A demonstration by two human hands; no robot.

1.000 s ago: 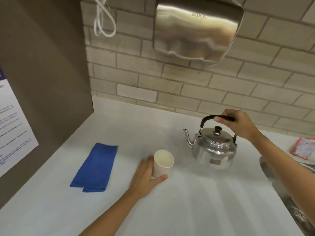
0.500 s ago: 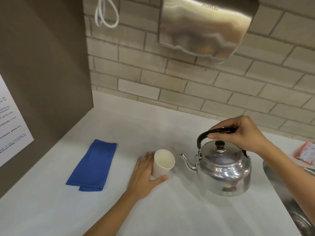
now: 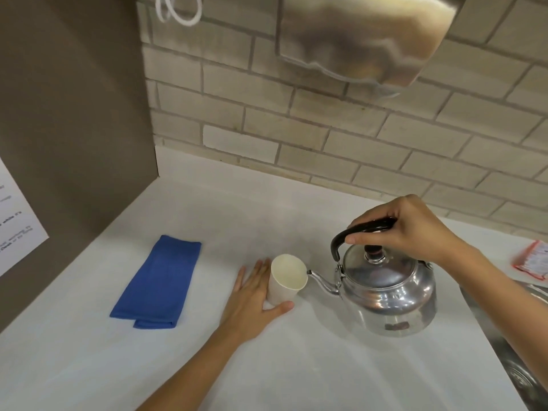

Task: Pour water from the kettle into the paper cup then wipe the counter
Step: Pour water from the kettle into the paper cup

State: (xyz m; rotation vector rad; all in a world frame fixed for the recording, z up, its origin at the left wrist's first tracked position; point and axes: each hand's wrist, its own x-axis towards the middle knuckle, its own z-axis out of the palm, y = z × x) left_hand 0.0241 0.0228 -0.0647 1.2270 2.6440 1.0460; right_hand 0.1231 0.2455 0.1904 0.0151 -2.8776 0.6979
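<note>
A white paper cup (image 3: 286,281) stands upright on the white counter (image 3: 296,366). My left hand (image 3: 253,302) rests flat on the counter and cradles the cup's base between thumb and fingers. A shiny metal kettle (image 3: 388,298) hangs in the air just right of the cup, its spout tip at the cup's rim. My right hand (image 3: 406,229) grips its black handle from above. A folded blue cloth (image 3: 158,283) lies on the counter to the left of the cup.
A steel hand dryer (image 3: 361,37) hangs on the brick wall above the kettle. A steel sink (image 3: 516,351) is at the right edge, with a red-and-white packet (image 3: 532,261) behind it. A brown side panel with a white notice (image 3: 17,221) closes the left.
My right hand has carried the kettle forward and to the left, bringing the spout up to the cup's rim. My left hand and the cup have stayed in place.
</note>
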